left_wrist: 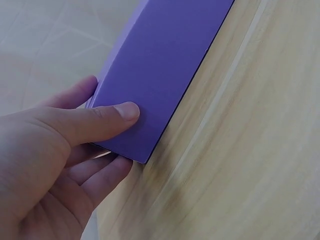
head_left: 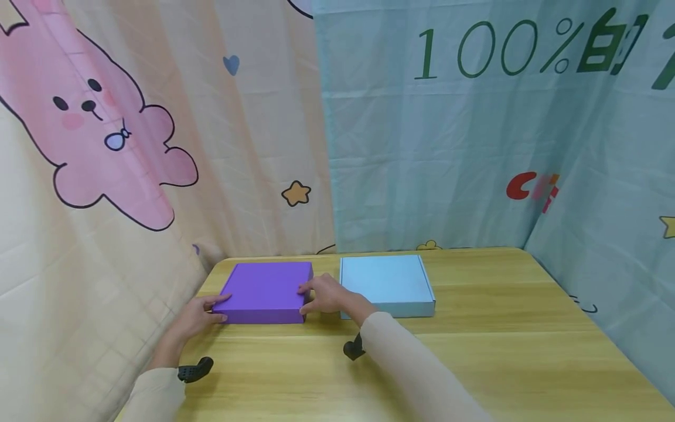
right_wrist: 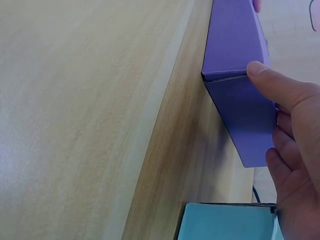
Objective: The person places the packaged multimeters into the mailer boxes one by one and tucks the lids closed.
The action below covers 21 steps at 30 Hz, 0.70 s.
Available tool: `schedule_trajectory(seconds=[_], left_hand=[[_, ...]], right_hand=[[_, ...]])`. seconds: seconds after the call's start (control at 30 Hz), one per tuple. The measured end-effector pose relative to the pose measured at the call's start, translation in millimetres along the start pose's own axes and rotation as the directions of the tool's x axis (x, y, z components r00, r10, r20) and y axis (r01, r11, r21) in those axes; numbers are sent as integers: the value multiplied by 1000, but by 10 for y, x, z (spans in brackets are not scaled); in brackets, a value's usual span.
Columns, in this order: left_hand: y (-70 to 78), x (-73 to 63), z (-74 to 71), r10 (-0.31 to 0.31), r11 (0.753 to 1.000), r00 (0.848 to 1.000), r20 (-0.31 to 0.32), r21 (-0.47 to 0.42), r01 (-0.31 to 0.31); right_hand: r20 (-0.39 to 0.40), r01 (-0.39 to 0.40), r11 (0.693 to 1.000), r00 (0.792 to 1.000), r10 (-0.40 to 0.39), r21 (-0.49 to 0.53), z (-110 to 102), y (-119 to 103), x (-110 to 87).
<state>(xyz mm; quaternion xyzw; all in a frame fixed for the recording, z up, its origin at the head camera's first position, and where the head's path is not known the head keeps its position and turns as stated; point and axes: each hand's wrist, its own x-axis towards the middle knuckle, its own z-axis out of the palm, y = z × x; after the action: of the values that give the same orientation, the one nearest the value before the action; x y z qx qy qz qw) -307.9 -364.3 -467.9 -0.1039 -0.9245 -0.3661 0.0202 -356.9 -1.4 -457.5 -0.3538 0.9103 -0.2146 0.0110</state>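
Observation:
A flat purple box (head_left: 268, 286), lid closed, lies at the back left of the wooden table. My left hand (head_left: 194, 318) grips its front left corner. In the left wrist view, the left thumb (left_wrist: 127, 111) lies against the box's front face, with the other fingers around the end. At the right end, my right hand (head_left: 328, 294) holds the same box near its front corner. The right thumb (right_wrist: 257, 68) touches an edge close to that corner in the right wrist view. Just right of that hand, a light blue box (head_left: 387, 279) lies closed.
The wooden table (head_left: 490, 351) runs back to hanging curtains (head_left: 432, 146) behind and at both sides. The blue box stands a short way right of the purple one, partly hidden by the right hand. A black device (head_left: 196, 370) sits at the left wrist.

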Motion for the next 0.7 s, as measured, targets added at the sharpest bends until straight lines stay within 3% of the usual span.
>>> schedule_trajectory(seconds=[0.4, 0.57, 0.7], left_hand=[[13, 37, 25, -19, 1000, 1000, 4, 9, 19], [-19, 54, 10, -21, 1000, 1000, 4, 15, 21], [-8, 23, -12, 27, 999, 1000, 3, 28, -27]], right_hand=[[5, -45, 999, 999, 45, -2, 35, 8, -30], [57, 8, 998, 998, -4, -66, 4, 14, -48], [77, 51, 998, 996, -49, -31, -100, 73, -141]])
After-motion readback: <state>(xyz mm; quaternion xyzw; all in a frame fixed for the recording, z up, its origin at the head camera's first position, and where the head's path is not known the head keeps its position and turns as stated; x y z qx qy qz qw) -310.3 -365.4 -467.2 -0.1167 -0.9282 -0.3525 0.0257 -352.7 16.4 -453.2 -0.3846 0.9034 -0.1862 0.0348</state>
